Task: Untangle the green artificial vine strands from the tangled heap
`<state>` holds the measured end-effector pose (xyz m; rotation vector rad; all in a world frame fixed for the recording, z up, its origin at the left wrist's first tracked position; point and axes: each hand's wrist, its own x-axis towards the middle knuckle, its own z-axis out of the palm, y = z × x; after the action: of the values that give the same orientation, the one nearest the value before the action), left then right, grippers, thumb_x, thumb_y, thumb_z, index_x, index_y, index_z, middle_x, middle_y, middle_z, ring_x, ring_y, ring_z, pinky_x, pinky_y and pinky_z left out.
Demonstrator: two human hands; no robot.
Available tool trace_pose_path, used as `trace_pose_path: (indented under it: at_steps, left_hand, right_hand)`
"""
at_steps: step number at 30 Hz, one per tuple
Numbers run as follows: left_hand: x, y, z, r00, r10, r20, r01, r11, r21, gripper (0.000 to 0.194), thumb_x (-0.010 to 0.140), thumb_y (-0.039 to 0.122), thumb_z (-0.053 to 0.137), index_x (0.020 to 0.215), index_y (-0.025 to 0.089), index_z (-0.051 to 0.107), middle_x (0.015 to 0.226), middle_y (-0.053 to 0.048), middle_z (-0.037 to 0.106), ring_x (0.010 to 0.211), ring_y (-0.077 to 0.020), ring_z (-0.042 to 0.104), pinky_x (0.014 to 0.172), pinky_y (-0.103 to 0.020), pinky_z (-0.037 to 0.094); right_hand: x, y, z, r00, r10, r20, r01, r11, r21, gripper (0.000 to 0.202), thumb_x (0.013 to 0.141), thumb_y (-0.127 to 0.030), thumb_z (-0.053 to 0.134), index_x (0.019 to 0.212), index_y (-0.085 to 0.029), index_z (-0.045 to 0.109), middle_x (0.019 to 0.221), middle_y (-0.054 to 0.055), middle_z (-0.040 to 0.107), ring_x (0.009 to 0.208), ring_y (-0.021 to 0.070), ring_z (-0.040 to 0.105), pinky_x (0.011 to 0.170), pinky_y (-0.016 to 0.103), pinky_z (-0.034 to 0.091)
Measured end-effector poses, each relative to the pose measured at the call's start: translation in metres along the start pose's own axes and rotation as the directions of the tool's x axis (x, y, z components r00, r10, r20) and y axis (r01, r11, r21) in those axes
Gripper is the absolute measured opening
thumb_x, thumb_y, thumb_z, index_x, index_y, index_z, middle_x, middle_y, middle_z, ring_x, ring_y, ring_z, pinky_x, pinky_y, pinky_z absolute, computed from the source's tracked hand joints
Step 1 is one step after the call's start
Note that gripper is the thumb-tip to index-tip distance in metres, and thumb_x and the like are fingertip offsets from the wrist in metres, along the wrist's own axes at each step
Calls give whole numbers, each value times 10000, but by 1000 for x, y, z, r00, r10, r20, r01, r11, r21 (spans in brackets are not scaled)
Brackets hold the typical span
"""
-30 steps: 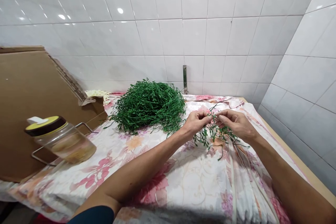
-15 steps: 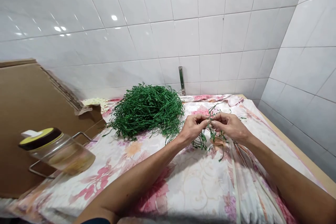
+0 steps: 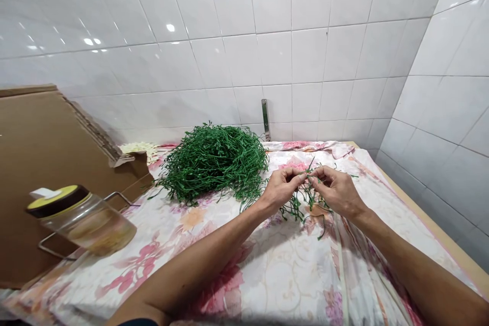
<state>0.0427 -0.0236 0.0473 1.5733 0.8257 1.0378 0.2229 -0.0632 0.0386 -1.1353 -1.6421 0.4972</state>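
My left hand [image 3: 283, 188] and my right hand [image 3: 336, 191] meet above the right half of the flowered cloth [image 3: 282, 275]. Thumb and fingertips of each are pinched on a thin green plant stem [image 3: 311, 162], whose tip pokes up between them. Fingers cover most of that stem, and the exact grip of each hand is partly hidden. Under the hands lie several loose green stems [image 3: 292, 210]. To the left of my left hand is a large tangled heap of similar green stems [image 3: 214, 165], with small bud-like ends; they look like artificial plant pieces.
A clear jar [image 3: 95, 226] with a yellow and black lid, holding liquid, is at the left. Behind it leans a brown cardboard box [image 3: 57, 158]. Small cream pieces [image 3: 141, 148] lie beside the heap. A metal strip [image 3: 265, 119] stands against the tiled wall [image 3: 229, 5].
Both hands stay pinched together in nearly the same place, with slight finger movement. The stem tip between them is at a different angle. The whole view has shifted slightly.
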Motion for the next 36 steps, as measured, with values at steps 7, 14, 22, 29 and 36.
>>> trace_pose_path:
  at_steps: [7, 14, 22, 29, 36]
  left_hand:
    - [-2, 6, 0, 998, -66, 5, 66, 998, 22, 413, 745, 509, 766, 698, 123, 626, 616, 38, 472, 566, -71, 339, 552, -242, 252]
    - [0, 2, -1, 999, -52, -12, 52, 998, 37, 403, 752, 504, 752, 687, 122, 640, 632, 23, 503, 596, -86, 377, 569, -246, 265]
    - [0, 1, -4, 987, 153, -42, -142, 968, 207, 269, 842, 394, 680, 784, 134, 710, 755, -33, 650, 714, -143, 533, 673, -256, 403]
    - [-5, 7, -5, 980, 190, 64, -201, 925, 322, 291, 896, 382, 629, 733, 142, 661, 653, 10, 541, 632, -116, 438, 597, -253, 319]
    - [0, 0, -7, 990, 122, 64, -136, 946, 294, 332, 875, 453, 646, 768, 140, 673, 687, 6, 568, 643, -116, 443, 599, -248, 319]
  right_hand:
    - [0, -3, 0, 989, -146, -28, 140, 979, -150, 188, 930, -396, 614, 890, -228, 691, 844, 68, 734, 755, 219, 679, 722, 352, 557]
    - [-1, -3, 2, 980, -196, -27, 187, 960, -209, 170, 941, -369, 597, 917, -236, 701, 894, 82, 748, 806, 238, 697, 775, 379, 561]
    - [3, 4, 2, 988, 132, 75, -143, 977, 159, 363, 902, -549, 674, 928, -187, 700, 845, 68, 722, 785, 206, 682, 724, 342, 595]
    - [6, -1, -2, 965, 179, 193, -235, 918, 319, 398, 832, -562, 751, 958, -185, 727, 937, 61, 725, 827, 183, 672, 760, 338, 628]
    - [5, -9, -6, 963, 204, 174, -240, 946, 218, 420, 825, -574, 748, 930, -167, 747, 761, 52, 714, 649, 171, 668, 644, 325, 602]
